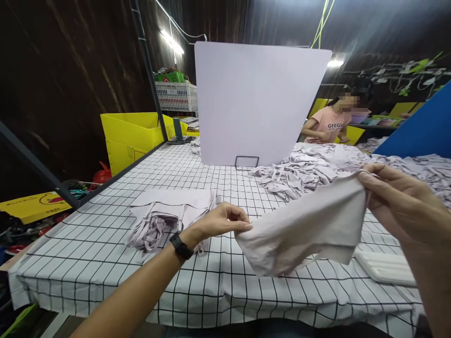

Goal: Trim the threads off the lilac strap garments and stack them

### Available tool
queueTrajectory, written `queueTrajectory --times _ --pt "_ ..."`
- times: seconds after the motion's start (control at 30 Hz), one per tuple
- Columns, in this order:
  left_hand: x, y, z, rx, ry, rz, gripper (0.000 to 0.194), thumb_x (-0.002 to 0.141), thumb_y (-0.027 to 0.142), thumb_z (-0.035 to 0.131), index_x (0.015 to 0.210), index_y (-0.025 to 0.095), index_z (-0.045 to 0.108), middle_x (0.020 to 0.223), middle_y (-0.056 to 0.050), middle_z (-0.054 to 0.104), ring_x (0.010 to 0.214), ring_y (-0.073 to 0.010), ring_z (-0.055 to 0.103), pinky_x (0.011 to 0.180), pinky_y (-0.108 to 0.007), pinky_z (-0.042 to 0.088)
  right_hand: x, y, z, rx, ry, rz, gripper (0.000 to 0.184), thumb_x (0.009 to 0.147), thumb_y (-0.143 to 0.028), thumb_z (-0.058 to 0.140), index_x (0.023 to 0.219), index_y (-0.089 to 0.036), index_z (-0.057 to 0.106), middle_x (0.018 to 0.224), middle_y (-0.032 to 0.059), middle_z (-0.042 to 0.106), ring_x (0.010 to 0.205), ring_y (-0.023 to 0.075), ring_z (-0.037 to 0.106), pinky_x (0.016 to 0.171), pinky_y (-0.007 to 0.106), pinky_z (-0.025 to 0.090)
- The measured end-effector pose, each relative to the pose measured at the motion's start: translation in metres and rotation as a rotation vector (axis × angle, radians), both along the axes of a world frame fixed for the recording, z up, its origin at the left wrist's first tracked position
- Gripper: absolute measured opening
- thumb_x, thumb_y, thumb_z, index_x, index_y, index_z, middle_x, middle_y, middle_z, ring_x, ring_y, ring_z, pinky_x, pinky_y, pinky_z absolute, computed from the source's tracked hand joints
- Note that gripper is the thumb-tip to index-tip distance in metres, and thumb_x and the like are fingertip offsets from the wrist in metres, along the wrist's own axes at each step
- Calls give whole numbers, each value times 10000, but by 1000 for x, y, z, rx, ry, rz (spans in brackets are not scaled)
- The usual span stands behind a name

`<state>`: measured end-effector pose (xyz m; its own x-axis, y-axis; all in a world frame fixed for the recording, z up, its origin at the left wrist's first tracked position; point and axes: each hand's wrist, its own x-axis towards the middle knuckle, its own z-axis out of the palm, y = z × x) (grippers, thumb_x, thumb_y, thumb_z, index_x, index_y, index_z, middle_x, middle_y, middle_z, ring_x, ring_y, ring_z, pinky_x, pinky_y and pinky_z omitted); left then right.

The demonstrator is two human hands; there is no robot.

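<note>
A pale grey piece of fabric (pixel 310 225) hangs stretched between my two hands above the checked tablecloth (pixel 105 263). My left hand (pixel 225 220), with a black watch on the wrist, pinches its left corner. My right hand (pixel 398 202) grips its upper right edge with fingers closed. The cloth's lower edge droops onto the table.
A folded stack of the same grey pieces (pixel 169 211) lies left of my hands. A large loose heap of them (pixel 317 169) spreads at the back right. A white upright board (pixel 257 103) stands mid-table, a white flat object (pixel 384 267) lies right, yellow bins (pixel 130 136) stand left, and a person in pink (pixel 331 124) sits behind.
</note>
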<state>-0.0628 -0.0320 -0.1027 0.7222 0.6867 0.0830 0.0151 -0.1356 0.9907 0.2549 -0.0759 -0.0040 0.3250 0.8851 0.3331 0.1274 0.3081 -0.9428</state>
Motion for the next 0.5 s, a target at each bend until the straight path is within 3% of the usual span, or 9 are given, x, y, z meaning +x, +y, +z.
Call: queueTrajectory --times 0.13,0.27,0.37,0.5 --pt "-9 5 23 85 -30 -3 302 903 437 691 839 143 662 756 -4 570 666 -92 497 593 -213 390 9 1 0 -45 71 6 378 605 -417 927 789 -210 669 788 19 536 665 135 464 535 275 376" --pt "-16 11 44 233 58 -8 287 867 421 735 816 145 675 791 -16 585 722 -108 520 608 -213 401 26 0 -7 -113 31 75 427 563 -477 944 784 -222 683 759 21 553 633 134 470 503 248 393" --pt "-23 20 57 363 130 -5 296 854 433 754 797 146 710 784 -21 613 738 -123 548 629 -232 424 43 -5 -12 -254 -178 188 487 560 -594 919 835 -236 739 774 57 634 648 172 553 498 249 456" --pt "-29 31 74 576 182 108 253 854 411 761 800 164 745 847 -42 668 836 -151 590 744 -270 481 54 -11 -17 -354 -547 496 392 735 -636 790 736 -243 789 765 94 674 674 219 633 554 305 534"
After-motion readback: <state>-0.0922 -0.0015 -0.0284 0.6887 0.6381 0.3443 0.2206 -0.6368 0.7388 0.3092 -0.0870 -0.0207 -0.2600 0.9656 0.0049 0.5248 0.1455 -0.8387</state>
